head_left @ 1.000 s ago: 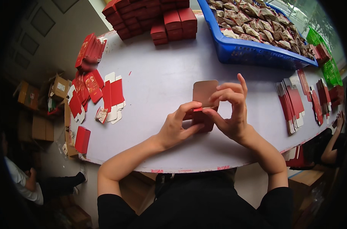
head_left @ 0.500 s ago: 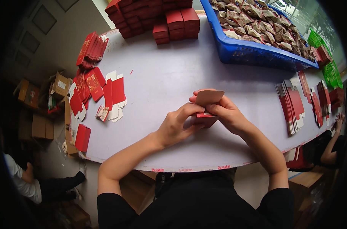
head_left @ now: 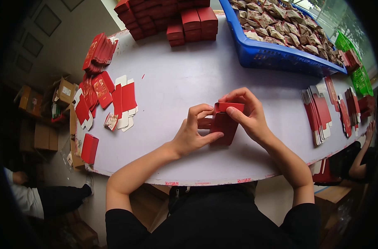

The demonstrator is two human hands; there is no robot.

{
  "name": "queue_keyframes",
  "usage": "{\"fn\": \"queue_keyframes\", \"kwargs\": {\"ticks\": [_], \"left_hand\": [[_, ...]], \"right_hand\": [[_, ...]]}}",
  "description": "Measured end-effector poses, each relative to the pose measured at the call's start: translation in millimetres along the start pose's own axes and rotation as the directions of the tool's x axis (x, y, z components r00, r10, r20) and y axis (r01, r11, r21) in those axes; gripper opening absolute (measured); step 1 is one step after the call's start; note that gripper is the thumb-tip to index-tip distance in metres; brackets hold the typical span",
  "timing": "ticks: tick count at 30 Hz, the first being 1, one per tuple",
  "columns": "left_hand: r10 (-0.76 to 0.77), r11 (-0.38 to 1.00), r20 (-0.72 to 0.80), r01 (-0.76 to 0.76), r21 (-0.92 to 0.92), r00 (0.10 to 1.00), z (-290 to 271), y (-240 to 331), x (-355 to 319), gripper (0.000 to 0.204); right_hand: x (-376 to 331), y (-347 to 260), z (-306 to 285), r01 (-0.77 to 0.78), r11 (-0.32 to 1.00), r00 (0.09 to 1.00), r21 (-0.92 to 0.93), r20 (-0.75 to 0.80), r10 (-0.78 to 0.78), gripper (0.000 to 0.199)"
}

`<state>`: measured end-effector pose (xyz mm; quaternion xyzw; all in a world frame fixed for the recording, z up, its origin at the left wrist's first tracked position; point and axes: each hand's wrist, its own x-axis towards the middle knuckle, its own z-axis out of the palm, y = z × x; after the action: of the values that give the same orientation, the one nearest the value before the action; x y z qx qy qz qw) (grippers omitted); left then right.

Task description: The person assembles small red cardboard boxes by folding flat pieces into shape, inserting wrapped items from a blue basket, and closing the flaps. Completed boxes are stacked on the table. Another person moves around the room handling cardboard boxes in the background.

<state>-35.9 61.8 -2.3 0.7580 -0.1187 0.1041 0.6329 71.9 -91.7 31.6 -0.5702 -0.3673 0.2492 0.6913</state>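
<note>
A small red cardboard box stands between my two hands near the table's front middle. My left hand curls around its left side, with the thumb on the near face and some fingertips hidden behind the box. At the upper right, my right hand grips the top, thumb pressed on the red flap and fingers bent over the far edge. The inside of the box cannot be seen.
To the left lie flat red and white cartons, a small patterned packet and a red box. Stacked red boxes and a blue basket of packets stand behind. Folded cartons lie right; other people sit at both sides.
The upright flap has come down over the top of the box. My right hand has moved up to the top edge, and my left fingers have spread along the left side.
</note>
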Motion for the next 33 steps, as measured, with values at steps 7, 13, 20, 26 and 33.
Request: {"fn": "queue_keyframes", "kwargs": {"ticks": [7, 13, 20, 26, 33], "left_hand": [[0.06, 0.998, 0.024, -0.06, -0.012, 0.998, -0.8, -3.6, -0.9, 0.07], [0.077, 0.997, 0.012, -0.077, -0.024, 0.997, -0.4, -6.3, -1.8, 0.068], [-0.247, 0.943, -0.092, 0.217, -0.252, 0.965, -6.8, -0.6, 3.6, 0.077], [0.175, 0.941, 0.059, -0.185, 0.283, 0.983, -14.0, 0.1, 10.3, 0.107], [0.201, 0.906, 0.088, -0.22, 0.362, 0.976, -9.3, -3.6, 9.2, 0.102]], "right_hand": [[-2.8, 5.6, -0.7, 0.065, 0.997, 0.998, -0.028, -0.002, -0.066, 0.011], [-2.3, 8.9, -1.5, 0.271, 0.92, 0.962, -0.283, 0.115, -0.248, 0.009], [1.0, 10.3, -0.4, 0.059, 0.957, 0.998, -0.283, 0.018, -0.057, 0.03], [6.3, 12.6, -11.8, -0.269, 0.953, 0.96, 0.142, -0.046, 0.278, 0.032], [2.8, 20.2, -6.3, -0.212, 0.975, 0.975, 0.065, 0.085, 0.207, 0.042]]}}
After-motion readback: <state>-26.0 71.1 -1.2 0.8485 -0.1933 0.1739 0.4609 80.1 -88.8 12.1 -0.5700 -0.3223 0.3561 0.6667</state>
